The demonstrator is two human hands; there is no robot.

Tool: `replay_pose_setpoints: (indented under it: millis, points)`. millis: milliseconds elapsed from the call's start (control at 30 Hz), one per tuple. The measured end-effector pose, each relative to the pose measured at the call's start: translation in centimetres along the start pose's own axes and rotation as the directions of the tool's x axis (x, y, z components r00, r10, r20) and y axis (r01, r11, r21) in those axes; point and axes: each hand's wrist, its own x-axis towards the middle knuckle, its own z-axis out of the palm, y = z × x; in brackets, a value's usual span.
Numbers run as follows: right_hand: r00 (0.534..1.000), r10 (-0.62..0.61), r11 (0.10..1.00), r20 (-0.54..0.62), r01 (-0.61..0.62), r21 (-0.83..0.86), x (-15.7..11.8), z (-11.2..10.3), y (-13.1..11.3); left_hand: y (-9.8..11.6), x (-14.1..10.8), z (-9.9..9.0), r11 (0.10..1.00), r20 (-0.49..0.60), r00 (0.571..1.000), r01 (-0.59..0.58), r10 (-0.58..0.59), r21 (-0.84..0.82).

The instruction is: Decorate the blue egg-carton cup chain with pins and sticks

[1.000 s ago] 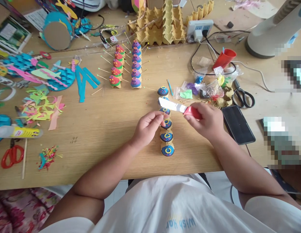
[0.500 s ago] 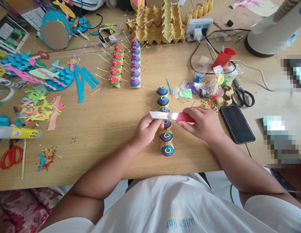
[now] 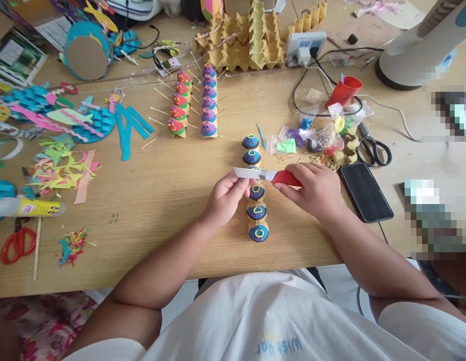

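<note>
My right hand (image 3: pixel 313 190) is closed on the red handle of a knife (image 3: pixel 268 175), whose wide pale blade points left. My left hand (image 3: pixel 227 198) is in a pinch at the blade, and anything between its fingertips is too small to tell. Both hands are over a row of blue-topped egg-carton cups (image 3: pixel 257 212) with yellow shapes on them; the blade and fingers hide part of its middle. Farther back stand a red and green row (image 3: pixel 177 111) and a purple and blue row (image 3: pixel 209 114), with thin sticks poking out.
Scissors (image 3: pixel 374 150), a phone (image 3: pixel 366 192), a red cup (image 3: pixel 344 91) and bagged clay (image 3: pixel 286 146) are at the right. Egg cartons (image 3: pixel 238 50) and a power strip (image 3: pixel 306 42) sit behind. Paper scraps (image 3: pixel 67 165) and red scissors (image 3: pixel 18 243) lie left.
The knife and the fingertips at its blade have shifted slightly away from me, uncovering more of one blue cup. Both hands keep much the same pose.
</note>
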Motion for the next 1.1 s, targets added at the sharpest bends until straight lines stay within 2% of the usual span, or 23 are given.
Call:
replay_pose_setpoints:
  millis: [67,133,233,333,433,500,567,700,900,1033,1100]
  points:
    - [0.990,0.137,0.990,-0.028,-0.138,-0.038,0.2,-0.2,0.5,0.2,-0.1,0.1,1.000,0.015,1.000,0.005,-0.005,-0.013]
    - [0.955,0.283,0.955,-0.092,-0.290,-0.068,0.5,-0.4,1.2,0.4,-0.2,0.2,1.000,0.040,0.999,0.009,-0.008,-0.026]
    - [0.918,0.361,0.928,-0.163,-0.371,-0.040,0.7,-0.7,1.9,0.4,-0.3,0.3,0.997,0.053,0.998,0.019,-0.016,-0.070]
    - [0.954,0.274,0.962,-0.122,-0.269,0.055,0.6,-0.6,1.6,0.3,-0.2,0.4,0.993,0.044,0.998,0.041,-0.036,-0.109]
    - [0.997,0.076,0.981,0.001,-0.075,0.181,0.3,-0.5,0.6,0.3,-0.3,0.4,0.986,0.046,0.997,0.068,-0.062,-0.150]
    - [0.997,-0.022,0.977,0.068,0.006,0.213,0.3,-0.4,-0.1,0.2,-0.3,0.3,0.981,0.056,0.995,0.088,-0.079,-0.174]
    - [0.993,-0.065,0.978,0.098,0.044,0.204,0.3,-0.4,-0.4,0.2,-0.4,0.3,0.977,0.077,0.992,0.109,-0.096,-0.185]
    - [0.993,-0.082,0.982,0.085,0.066,0.175,0.3,-0.4,-0.4,0.1,-0.4,0.3,0.978,0.110,0.987,0.132,-0.115,-0.161]
    - [0.993,-0.111,0.989,0.038,0.106,0.102,0.0,-0.2,0.1,-0.1,-0.3,0.2,0.995,0.055,0.998,0.041,-0.036,-0.094]
    - [0.998,-0.056,0.997,0.007,0.055,0.045,0.0,-0.2,0.3,0.1,-0.3,0.3,0.992,0.053,0.997,0.069,-0.064,-0.101]
    - [0.999,0.037,0.999,-0.006,-0.037,0.038,0.1,-0.1,0.5,0.3,-0.3,0.3,0.990,0.070,0.995,0.081,-0.073,-0.113]
